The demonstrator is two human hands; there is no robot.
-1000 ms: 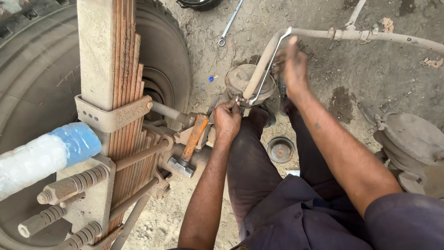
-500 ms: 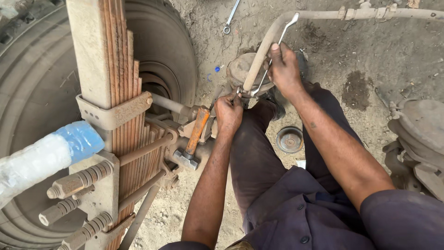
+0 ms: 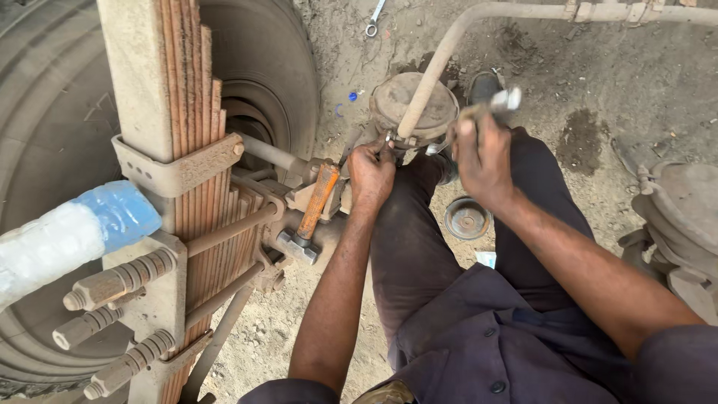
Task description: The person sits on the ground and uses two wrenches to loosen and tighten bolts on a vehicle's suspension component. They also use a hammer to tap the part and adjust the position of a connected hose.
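Note:
My left hand [image 3: 370, 173] is closed around a small fitting at the base of a round, dusty brake chamber [image 3: 413, 105], where a tan hose [image 3: 449, 56] joins it. My right hand [image 3: 482, 158] grips a metal spanner [image 3: 493, 103] whose blurred head points up and right, just beside the chamber. An orange-handled hammer [image 3: 314, 206] rests on the axle parts immediately left of my left hand. I am seated on the dirt with my legs in dark trousers stretched toward the chamber.
A rusty leaf-spring pack [image 3: 191, 150] with threaded U-bolts [image 3: 120, 280] stands at left before a large tyre [image 3: 269, 67]. A blue-white wrapped tube [image 3: 71, 236] juts in from the left. A ring spanner [image 3: 372, 20] lies on the dirt; a round cap [image 3: 466, 218] sits between my legs.
My right hand has come down from the hose to beside the brake chamber, swinging the spanner with it. My left hand has stayed on the fitting.

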